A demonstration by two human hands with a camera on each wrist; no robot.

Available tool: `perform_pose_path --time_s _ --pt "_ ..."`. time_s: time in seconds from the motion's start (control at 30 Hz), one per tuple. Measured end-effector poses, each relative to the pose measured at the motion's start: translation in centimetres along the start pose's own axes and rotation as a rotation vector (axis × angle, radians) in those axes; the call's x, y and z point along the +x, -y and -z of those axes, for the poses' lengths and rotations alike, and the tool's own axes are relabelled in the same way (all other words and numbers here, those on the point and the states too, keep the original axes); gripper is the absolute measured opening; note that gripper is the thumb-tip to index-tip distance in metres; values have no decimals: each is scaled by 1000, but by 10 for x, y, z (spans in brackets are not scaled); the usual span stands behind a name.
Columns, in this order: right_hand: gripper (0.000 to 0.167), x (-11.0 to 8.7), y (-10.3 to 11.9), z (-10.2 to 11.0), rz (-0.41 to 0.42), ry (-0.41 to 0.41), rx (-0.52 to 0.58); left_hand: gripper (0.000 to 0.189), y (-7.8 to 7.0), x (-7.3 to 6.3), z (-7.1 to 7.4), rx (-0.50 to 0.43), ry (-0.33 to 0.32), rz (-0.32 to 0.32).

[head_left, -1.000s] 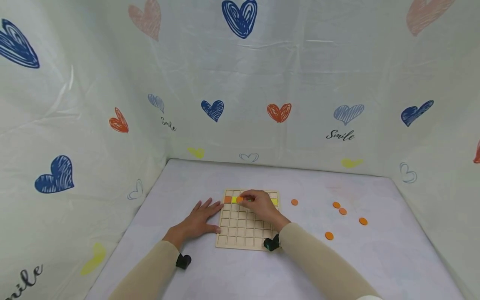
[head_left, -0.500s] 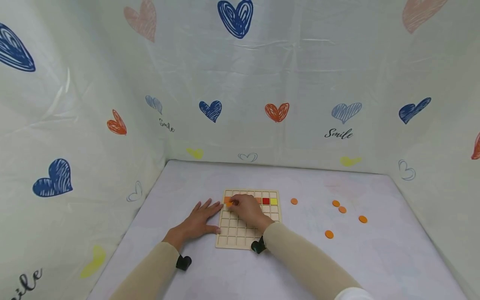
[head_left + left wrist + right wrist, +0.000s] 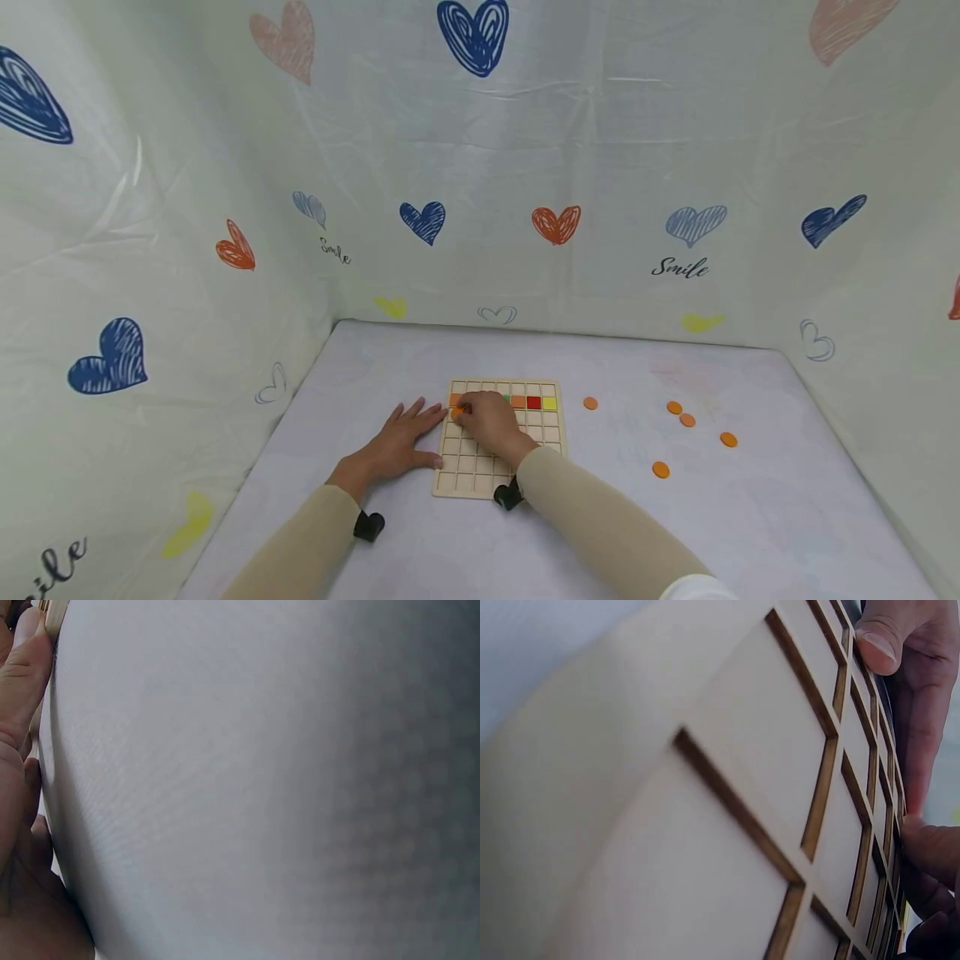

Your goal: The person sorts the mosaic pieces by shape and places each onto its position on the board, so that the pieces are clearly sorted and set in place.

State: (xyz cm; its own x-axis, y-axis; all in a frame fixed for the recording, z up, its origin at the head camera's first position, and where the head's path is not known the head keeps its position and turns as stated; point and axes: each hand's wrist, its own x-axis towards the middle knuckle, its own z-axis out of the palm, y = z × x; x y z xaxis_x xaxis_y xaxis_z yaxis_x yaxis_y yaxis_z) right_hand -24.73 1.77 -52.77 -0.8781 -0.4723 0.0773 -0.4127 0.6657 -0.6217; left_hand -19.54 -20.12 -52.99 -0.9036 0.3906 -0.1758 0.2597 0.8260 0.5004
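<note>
A wooden grid board lies on the table, one upper row of its cells coloured orange, green, red and yellow. My right hand reaches across it and pinches an orange disc over the left column, just below the coloured row. Fingers spread, my left hand rests flat beside the board, fingertips and thumb at its left edge. In the left wrist view the left hand meets the board's edge. The right wrist view shows the grid close up, with right fingertips low over it.
To the board's right lie several loose orange discs, one near it, two close together, another further right and one nearer the front. A white curtain with printed hearts rises behind the table.
My right hand has moved left and slightly toward me with the orange disc, from the coloured row to the left column below it. The left hand has stayed in place.
</note>
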Motion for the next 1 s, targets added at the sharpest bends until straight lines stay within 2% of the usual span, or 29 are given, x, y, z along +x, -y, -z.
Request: perform_pose_path --time_s 0.67,0.87,1.0 --pt "23 -2 7 2 -40 -17 12 95 -4 0 0 -4 -8 1" --pt "22 -4 3 2 -44 -42 84 94 -4 -1 1 -3 -7 -6" --pt "22 -5 -1 5 -68 -70 144 95 -4 -2 2 -2 -7 15"
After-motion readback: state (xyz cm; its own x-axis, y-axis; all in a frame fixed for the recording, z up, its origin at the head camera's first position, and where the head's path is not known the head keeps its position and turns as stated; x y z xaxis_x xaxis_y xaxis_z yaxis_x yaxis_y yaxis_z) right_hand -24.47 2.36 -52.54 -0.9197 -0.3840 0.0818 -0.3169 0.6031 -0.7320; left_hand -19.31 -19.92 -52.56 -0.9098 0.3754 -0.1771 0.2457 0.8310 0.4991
